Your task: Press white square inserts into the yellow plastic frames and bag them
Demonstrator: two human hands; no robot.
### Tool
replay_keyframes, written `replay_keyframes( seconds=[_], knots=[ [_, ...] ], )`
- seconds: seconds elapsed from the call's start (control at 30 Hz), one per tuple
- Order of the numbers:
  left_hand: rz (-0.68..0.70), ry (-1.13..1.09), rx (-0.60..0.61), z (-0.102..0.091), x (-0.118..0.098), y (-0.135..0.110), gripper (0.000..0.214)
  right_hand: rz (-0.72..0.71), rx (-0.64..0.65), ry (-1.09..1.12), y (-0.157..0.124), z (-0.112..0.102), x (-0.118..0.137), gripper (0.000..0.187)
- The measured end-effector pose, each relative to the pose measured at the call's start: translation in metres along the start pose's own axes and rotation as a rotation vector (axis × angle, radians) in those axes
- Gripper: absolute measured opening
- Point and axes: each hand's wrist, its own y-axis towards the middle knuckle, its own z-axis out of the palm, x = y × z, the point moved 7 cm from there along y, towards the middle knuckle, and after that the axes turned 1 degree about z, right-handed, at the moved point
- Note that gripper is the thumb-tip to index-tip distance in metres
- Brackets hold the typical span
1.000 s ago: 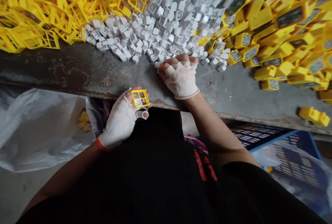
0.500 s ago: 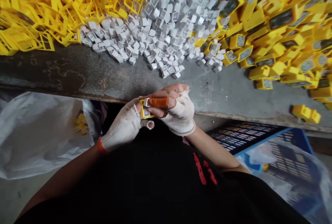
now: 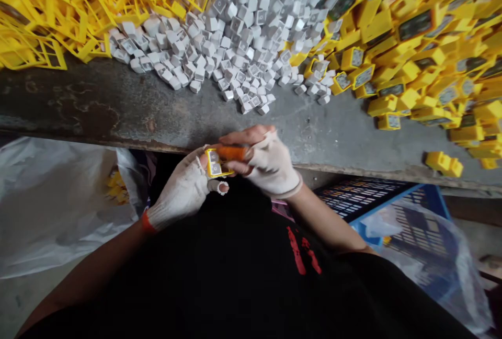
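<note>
My left hand, in a white fingerless glove, grips a small yellow square frame with grey cubes set in it, just below the table's front edge. My right hand, also gloved, is closed over the frame's right side. Its orange-capped finger presses across the top of the frame. What lies under the right fingers is hidden. A heap of small grey cubes lies on the table straight ahead of both hands.
Empty yellow frames are piled at the far left of the grey table. Filled yellow frames are heaped on the right. A white plastic bag hangs at the left, and a blue crate stands under the table's right side.
A second ago my right hand was at the grey cubes on the table. It came back to the frame in my left hand and now presses on it.
</note>
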Motion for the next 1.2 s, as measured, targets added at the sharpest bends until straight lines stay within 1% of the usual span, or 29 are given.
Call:
replay_keyframes(
  seconds=[0.07, 0.13, 0.17, 0.23, 0.3, 0.4, 0.43, 0.5, 0.57, 0.63, 0.7, 0.77, 0.87, 0.93, 1.0, 1.03, 1.07, 1.1, 1.13, 1.2],
  knots=[
    [0.04, 0.048, -0.005, 0.003, -0.003, 0.0, 0.018, 0.157, -0.006, -0.12, 0.008, -0.01, -0.036, 0.035],
    [0.072, 0.084, -0.028, 0.006, -0.005, 0.0, 0.013, 0.307, 0.011, -0.273, 0.019, -0.014, -0.073, 0.026],
    [0.077, 0.091, -0.05, 0.006, -0.005, 0.0, 0.011, 0.336, 0.046, -0.316, 0.025, -0.012, -0.087, 0.022],
    [0.077, 0.096, -0.092, 0.007, -0.004, -0.001, 0.012, 0.32, 0.123, -0.331, 0.039, -0.004, -0.103, 0.018],
    [0.079, 0.098, -0.133, 0.007, -0.003, -0.003, 0.015, 0.29, 0.137, -0.305, 0.048, -0.001, -0.103, 0.02],
    [0.085, 0.106, -0.161, 0.007, -0.003, -0.004, 0.017, 0.275, 0.089, -0.198, 0.048, -0.01, -0.082, 0.027],
    [0.087, 0.105, -0.154, 0.008, -0.003, -0.004, 0.017, 0.274, 0.074, -0.124, 0.044, -0.013, -0.071, 0.03],
    [0.096, 0.091, -0.118, 0.01, -0.002, -0.003, 0.015, 0.276, 0.057, 0.099, 0.035, -0.016, -0.05, 0.037],
    [0.111, 0.078, -0.078, 0.012, -0.001, -0.002, 0.011, 0.299, 0.041, 0.359, 0.025, -0.012, -0.034, 0.045],
    [0.145, 0.08, -0.053, 0.014, -0.002, -0.002, 0.012, 0.356, -0.01, 0.54, 0.015, -0.004, -0.026, 0.054],
    [0.195, 0.099, -0.045, 0.016, -0.003, -0.004, 0.019, 0.417, -0.079, 0.603, 0.008, 0.006, -0.025, 0.059],
    [0.248, 0.13, -0.049, 0.018, -0.005, -0.006, 0.025, 0.449, -0.119, 0.612, 0.003, 0.014, -0.023, 0.061],
    [0.294, 0.192, -0.05, 0.018, -0.007, -0.009, 0.034, 0.451, -0.124, 0.597, -0.001, 0.022, -0.018, 0.061],
    [0.306, 0.205, -0.053, 0.016, -0.008, -0.009, 0.037, 0.443, -0.089, 0.557, -0.002, 0.024, -0.018, 0.061],
    [0.282, 0.183, -0.051, 0.013, -0.007, -0.007, 0.035, 0.411, -0.004, 0.534, 0.0, 0.024, -0.022, 0.06],
    [0.257, 0.161, -0.045, 0.012, -0.007, -0.005, 0.032, 0.389, 0.028, 0.524, 0.002, 0.022, -0.028, 0.057],
    [0.233, 0.137, -0.038, 0.011, -0.006, -0.003, 0.029, 0.371, 0.033, 0.495, 0.004, 0.017, -0.037, 0.053],
    [0.214, 0.116, -0.032, 0.01, -0.007, -0.002, 0.026, 0.362, 0.011, 0.428, 0.007, 0.009, -0.049, 0.046],
    [0.202, 0.098, -0.027, 0.01, -0.007, -0.001, 0.023, 0.36, -0.028, 0.319, 0.01, 0.0, -0.062, 0.038],
    [0.204, 0.075, -0.029, 0.008, -0.011, 0.0, 0.017, 0.358, -0.093, 0.027, 0.02, -0.016, -0.088, 0.024]
  ],
)
